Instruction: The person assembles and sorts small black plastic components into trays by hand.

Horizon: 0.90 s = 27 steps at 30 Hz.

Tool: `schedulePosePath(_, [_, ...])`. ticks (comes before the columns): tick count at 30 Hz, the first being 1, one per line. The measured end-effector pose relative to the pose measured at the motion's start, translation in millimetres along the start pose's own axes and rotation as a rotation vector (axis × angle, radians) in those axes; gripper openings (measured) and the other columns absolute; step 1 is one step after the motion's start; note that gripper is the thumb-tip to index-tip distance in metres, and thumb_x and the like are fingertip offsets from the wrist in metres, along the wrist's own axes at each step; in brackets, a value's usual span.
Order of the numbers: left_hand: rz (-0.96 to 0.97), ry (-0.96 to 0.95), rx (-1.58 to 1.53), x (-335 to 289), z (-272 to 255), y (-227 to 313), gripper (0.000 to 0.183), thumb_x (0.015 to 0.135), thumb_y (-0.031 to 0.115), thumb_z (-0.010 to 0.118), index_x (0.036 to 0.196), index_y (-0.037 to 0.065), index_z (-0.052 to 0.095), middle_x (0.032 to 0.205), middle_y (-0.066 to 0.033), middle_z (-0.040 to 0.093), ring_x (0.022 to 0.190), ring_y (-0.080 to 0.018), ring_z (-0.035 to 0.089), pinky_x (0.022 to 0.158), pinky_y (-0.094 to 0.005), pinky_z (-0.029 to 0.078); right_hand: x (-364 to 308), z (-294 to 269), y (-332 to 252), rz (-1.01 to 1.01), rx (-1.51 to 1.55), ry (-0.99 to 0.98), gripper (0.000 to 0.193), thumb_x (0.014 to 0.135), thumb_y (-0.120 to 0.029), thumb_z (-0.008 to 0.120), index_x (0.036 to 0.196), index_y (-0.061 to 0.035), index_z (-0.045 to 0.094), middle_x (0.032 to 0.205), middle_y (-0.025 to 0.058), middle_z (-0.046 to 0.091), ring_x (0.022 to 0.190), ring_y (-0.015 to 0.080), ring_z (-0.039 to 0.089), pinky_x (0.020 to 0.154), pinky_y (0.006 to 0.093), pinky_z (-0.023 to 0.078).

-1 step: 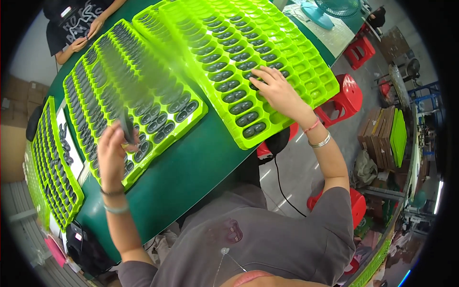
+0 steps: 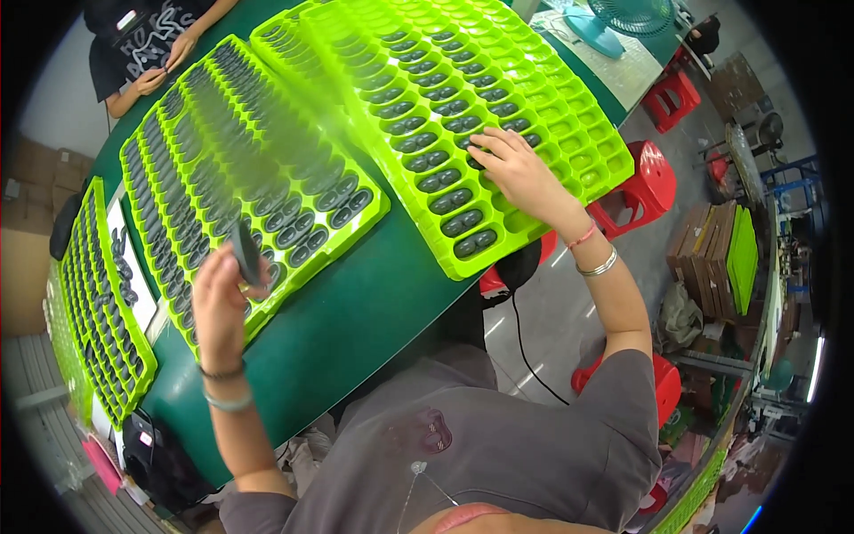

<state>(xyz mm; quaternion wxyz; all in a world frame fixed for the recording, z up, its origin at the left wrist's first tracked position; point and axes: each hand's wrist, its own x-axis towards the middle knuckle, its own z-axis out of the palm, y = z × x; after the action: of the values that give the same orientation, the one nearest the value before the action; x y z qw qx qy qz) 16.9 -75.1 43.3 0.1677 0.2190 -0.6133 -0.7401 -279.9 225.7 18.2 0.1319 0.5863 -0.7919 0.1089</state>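
Observation:
My left hand (image 2: 221, 298) is closed on a dark oval part (image 2: 245, 247), held tilted above the near edge of the middle green tray (image 2: 378, 206). That tray is filled with rows of similar dark oval parts. Over the right green tray (image 2: 458, 269), my right hand (image 2: 523, 178) reaches in with its fingers stretched out. Its fingertips rest at the pockets beside a row of dark parts (image 2: 474, 242); whether they touch one cannot be made out. Several rows in this tray hold parts, while pockets toward its right side show bare green.
A third green tray (image 2: 133, 396) with dark parts lies at the left of the green table (image 2: 347, 329), beside loose parts on a white sheet. Another person's hands (image 2: 160, 71) work across the table. Red stools (image 2: 645, 182) and a fan (image 2: 600, 31) stand at the right.
My left hand has moved slightly right with the dark oval part and shows less blur. My right hand stays at nearly the same place over the right tray.

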Motion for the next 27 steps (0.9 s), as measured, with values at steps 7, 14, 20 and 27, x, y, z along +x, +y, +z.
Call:
schedulePosePath(7, [-0.248, 0.182, -0.588, -46, 39, -36, 0.029, 0.093, 0.023, 0.043, 0.113, 0.002, 0.048, 0.095, -0.0175, 0.063, 0.058, -0.0111, 0.055, 0.048, -0.0224, 0.046, 11, -14, 1, -0.027, 0.127, -0.011, 0.028, 0.071, -0.008, 0.067, 0.097, -0.0038, 0.059, 0.099, 0.0087, 0.058, 0.106, 0.0279, 0.05, 0.093, 0.0395, 0.039])
schedulePosePath(14, [-0.364, -0.036, -0.924, -34, 54, -58, 0.026, 0.093, 0.024, 0.044, 0.111, 0.006, 0.051, 0.104, -0.0173, 0.062, 0.062, -0.0077, 0.055, 0.048, -0.0189, 0.047, 26, -23, 3, -0.084, 0.178, -0.058, 0.012, 0.067, -0.003, 0.068, 0.077, -0.0032, 0.061, 0.085, 0.0093, 0.057, 0.091, 0.0279, 0.053, 0.081, 0.0354, 0.043])
schedulePosePath(20, [-0.295, -0.15, -0.96, -27, 61, -60, 0.029, 0.092, 0.026, 0.047, 0.112, 0.005, 0.049, 0.105, -0.0194, 0.06, 0.07, -0.0111, 0.06, 0.058, -0.024, 0.053, 12, -42, -63, 0.723, 1.141, 0.395, 0.012, 0.08, -0.002, 0.064, 0.09, -0.0011, 0.059, 0.088, 0.0112, 0.064, 0.067, 0.0164, 0.062, 0.058, 0.0279, 0.051])
schedulePosePath(27, [-0.154, -0.082, -0.67, -32, 64, -53, 0.023, 0.092, 0.023, 0.049, 0.107, 0.004, 0.049, 0.095, -0.0138, 0.062, 0.069, -0.0122, 0.061, 0.056, -0.0252, 0.053, 25, 17, -170, 0.729, 2.311, 0.097, 0.015, 0.088, -0.005, 0.051, 0.099, 0.0043, 0.054, 0.097, 0.0184, 0.063, 0.081, 0.0273, 0.066, 0.067, 0.0337, 0.058])
